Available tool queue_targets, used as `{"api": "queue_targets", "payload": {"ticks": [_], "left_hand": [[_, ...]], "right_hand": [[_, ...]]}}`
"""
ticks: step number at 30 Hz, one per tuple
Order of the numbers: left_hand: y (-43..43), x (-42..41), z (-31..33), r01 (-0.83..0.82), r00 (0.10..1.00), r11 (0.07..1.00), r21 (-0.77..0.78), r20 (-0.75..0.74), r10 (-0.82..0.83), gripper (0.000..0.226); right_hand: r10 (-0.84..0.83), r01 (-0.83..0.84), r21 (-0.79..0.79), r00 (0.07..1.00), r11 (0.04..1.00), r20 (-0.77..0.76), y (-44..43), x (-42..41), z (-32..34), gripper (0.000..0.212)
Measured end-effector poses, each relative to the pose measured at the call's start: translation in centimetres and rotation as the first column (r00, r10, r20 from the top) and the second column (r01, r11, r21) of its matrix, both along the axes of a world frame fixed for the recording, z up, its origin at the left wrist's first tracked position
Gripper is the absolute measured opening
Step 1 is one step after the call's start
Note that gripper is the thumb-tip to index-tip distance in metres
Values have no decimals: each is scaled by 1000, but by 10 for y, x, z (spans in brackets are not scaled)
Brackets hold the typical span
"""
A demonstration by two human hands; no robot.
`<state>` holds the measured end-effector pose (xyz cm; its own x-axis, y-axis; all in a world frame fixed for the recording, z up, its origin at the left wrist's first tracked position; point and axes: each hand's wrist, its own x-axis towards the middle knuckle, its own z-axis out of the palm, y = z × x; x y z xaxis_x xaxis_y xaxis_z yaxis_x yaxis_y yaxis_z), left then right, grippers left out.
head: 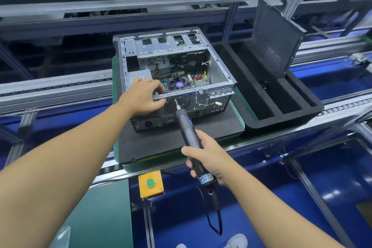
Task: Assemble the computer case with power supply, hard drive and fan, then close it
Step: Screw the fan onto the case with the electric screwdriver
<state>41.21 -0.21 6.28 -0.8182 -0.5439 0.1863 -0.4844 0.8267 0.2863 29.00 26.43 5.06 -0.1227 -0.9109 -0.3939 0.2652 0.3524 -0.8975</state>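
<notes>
An open grey computer case (221, 78) lies on a black foam mat (153, 143), its inside facing up. The grey power supply (138, 75) sits in its near left corner, and a cooler fan (179, 84) shows on the board. My left hand (144, 94) grips the case's near top rail, thumb below and fingers over the edge. My right hand (207, 159) holds a black electric screwdriver (189, 133). Its bit touches the round rear fan grille (177, 104) just below the rail.
A black foam tray (281, 115) with long slots stands right of the case, and the dark side panel (275, 36) leans upright in it. A yellow box with a green button (150, 183) sits at the near edge. Conveyor rails run left and right.
</notes>
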Motion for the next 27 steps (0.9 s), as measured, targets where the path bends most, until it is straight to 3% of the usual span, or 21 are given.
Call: {"api": "queue_targets", "payload": {"ticks": [4,14,19,22,25,27], "left_hand": [[4,-5,1,1,996,996,-90,93,8,43],[6,-13,3,-73,987,997,-25,139,76,36],[10,-18,15,-104,974,991,79,209,86,57],[25,-35,21,-126,990,978,164,86,113,52],[46,-72,32,-134,978,973,188,-131,160,23],[54,-101,39,-156,944,944,290,-237,229,26]], "right_hand": [[-20,20,-20,1000,1000,-22,8,-10,6,37],[-88,86,-60,996,995,-33,25,-40,17,34],[-100,97,-83,994,992,-32,28,-69,22,36],[-97,93,-108,995,990,-27,24,-91,26,37],[-94,91,-113,996,989,-14,17,-116,30,40],[-97,97,-114,995,989,10,11,-135,32,38]]}}
